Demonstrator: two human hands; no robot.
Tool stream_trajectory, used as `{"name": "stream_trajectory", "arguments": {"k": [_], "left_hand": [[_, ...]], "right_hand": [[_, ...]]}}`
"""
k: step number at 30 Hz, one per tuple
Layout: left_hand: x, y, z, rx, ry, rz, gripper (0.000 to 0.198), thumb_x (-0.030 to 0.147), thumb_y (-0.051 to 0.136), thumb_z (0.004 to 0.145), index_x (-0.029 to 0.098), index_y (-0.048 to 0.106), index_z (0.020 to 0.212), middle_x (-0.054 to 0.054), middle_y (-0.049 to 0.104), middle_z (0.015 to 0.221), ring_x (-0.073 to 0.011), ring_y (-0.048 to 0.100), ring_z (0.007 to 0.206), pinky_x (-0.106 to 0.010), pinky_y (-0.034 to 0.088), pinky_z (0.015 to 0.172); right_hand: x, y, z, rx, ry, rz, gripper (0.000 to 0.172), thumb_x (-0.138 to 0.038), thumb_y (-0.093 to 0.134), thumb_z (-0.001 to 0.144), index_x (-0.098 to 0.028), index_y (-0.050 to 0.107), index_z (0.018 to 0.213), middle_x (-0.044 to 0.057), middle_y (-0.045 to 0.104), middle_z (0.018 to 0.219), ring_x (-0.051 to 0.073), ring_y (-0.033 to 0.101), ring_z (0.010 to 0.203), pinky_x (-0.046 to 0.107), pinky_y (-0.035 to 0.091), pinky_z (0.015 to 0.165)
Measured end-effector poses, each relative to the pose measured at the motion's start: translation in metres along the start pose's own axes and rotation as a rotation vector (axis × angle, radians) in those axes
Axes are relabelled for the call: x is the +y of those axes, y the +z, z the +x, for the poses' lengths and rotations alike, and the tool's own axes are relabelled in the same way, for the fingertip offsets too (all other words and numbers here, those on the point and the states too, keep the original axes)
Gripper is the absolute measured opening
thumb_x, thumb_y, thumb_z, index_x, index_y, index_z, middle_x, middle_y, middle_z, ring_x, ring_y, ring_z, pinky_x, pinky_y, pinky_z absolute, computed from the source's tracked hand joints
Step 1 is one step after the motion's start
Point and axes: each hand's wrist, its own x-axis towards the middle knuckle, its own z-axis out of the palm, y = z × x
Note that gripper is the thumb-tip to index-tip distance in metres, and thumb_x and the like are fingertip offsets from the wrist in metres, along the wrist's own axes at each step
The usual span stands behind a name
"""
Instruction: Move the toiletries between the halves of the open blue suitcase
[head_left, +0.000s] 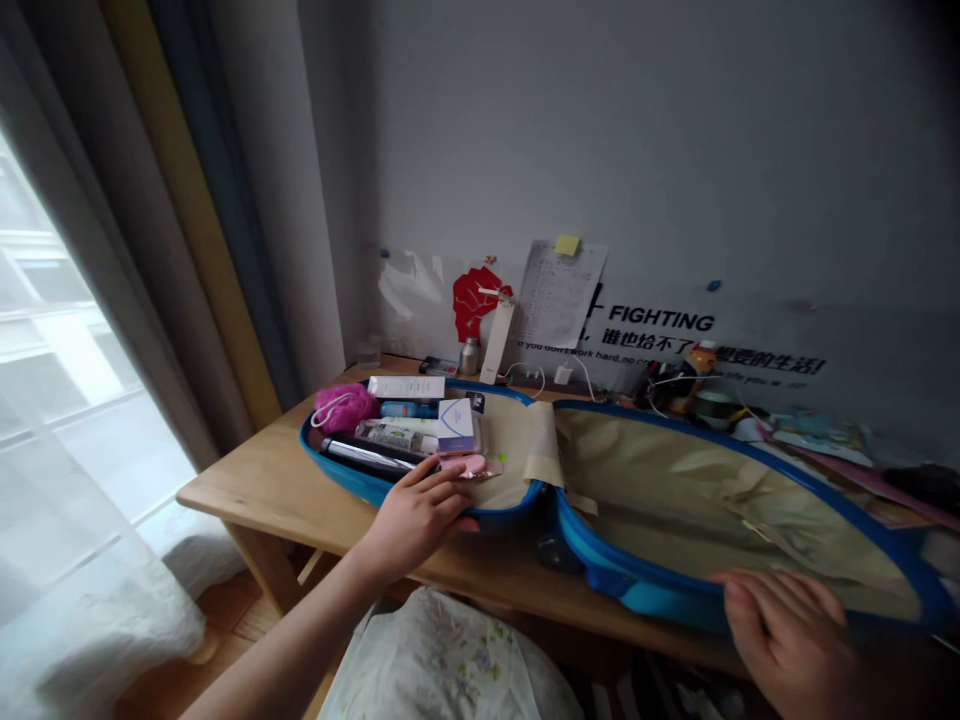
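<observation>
A blue suitcase [630, 590] lies spread on a wooden table, lined in beige. My left hand [431, 508] reaches over the front rim of its left half, fingers stretched out over a small pink item [471, 464]. Around it are a white and purple box [456, 425], a dark cylinder with a silvery shine [367, 455], a clear bottle [394, 435], a blue tube [405, 409], a white box [406, 387] and a magenta mesh bath puff [345, 408]. My right hand [791, 635] is curled at the front rim of the right half; what its fingers hold, if anything, is hidden.
Behind the suitcase stand a silver bottle [469, 355], a white upright strip [496, 340] and a charger [564, 372] with cables. Clutter, including an orange-topped bottle [701, 362], fills the back right. A curtain [187, 200] hangs at left; the table's corner [187, 492] juts out below.
</observation>
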Motion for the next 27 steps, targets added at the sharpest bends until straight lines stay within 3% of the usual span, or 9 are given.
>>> {"name": "stream_trajectory", "arguments": {"k": [5,9,14,19,23,27], "left_hand": [[-0.024,-0.02,-0.02,-0.046,-0.005,0.052,0.021,0.035,0.058,0.099,0.023,0.074,0.105,-0.003,0.078,0.107,-0.0183,0.066,0.122,-0.037,0.035,0.122],[-0.048,-0.036,-0.04,-0.056,-0.003,0.094,0.028,0.039,0.052,0.102,0.024,0.075,0.109,-0.005,0.078,0.108,-0.0193,0.066,0.121,-0.038,0.036,0.122],[-0.085,-0.059,-0.068,-0.133,-0.104,0.091,0.034,0.049,0.049,0.101,0.031,0.077,0.11,-0.003,0.078,0.108,-0.0217,0.067,0.12,-0.04,0.041,0.119],[-0.114,-0.073,-0.091,-0.114,-0.186,0.12,0.042,0.056,0.045,0.099,0.03,0.077,0.107,-0.007,0.078,0.104,-0.0263,0.067,0.12,-0.045,0.045,0.115],[-0.121,-0.075,-0.097,-0.128,-0.255,0.123,0.045,0.058,0.044,0.098,0.029,0.077,0.106,-0.008,0.078,0.102,-0.0283,0.066,0.121,-0.047,0.045,0.113],[-0.118,-0.072,-0.093,-0.134,-0.266,0.134,0.046,0.058,0.043,0.099,0.028,0.077,0.107,-0.009,0.078,0.103,-0.0277,0.066,0.121,-0.047,0.043,0.114]], "right_hand": [[-0.042,0.007,0.017,0.063,-0.086,0.001,0.04,-0.033,0.04,0.1,-0.025,0.067,0.07,0.0,0.071,0.066,0.015,0.062,0.065,0.036,0.039,0.083],[-0.073,0.013,0.024,-0.003,-0.096,0.023,0.033,-0.026,0.043,0.099,-0.025,0.068,0.076,-0.001,0.073,0.072,0.014,0.063,0.069,0.035,0.037,0.086],[-0.122,0.02,0.037,-0.056,-0.008,0.139,0.029,-0.023,0.045,0.099,-0.024,0.065,0.079,-0.002,0.075,0.078,0.013,0.063,0.073,0.034,0.034,0.09],[-0.163,0.027,0.06,-0.023,0.09,0.27,0.031,-0.024,0.041,0.102,-0.025,0.065,0.082,-0.002,0.075,0.079,0.014,0.063,0.076,0.033,0.034,0.091],[-0.171,0.032,0.068,-0.074,0.084,0.287,0.027,-0.024,0.043,0.102,-0.026,0.069,0.092,-0.002,0.077,0.087,0.014,0.065,0.082,0.033,0.034,0.094],[-0.15,0.036,0.059,-0.061,-0.039,0.247,0.024,-0.028,0.049,0.099,-0.027,0.068,0.115,0.0,0.077,0.107,0.015,0.067,0.101,0.032,0.033,0.103]]}}
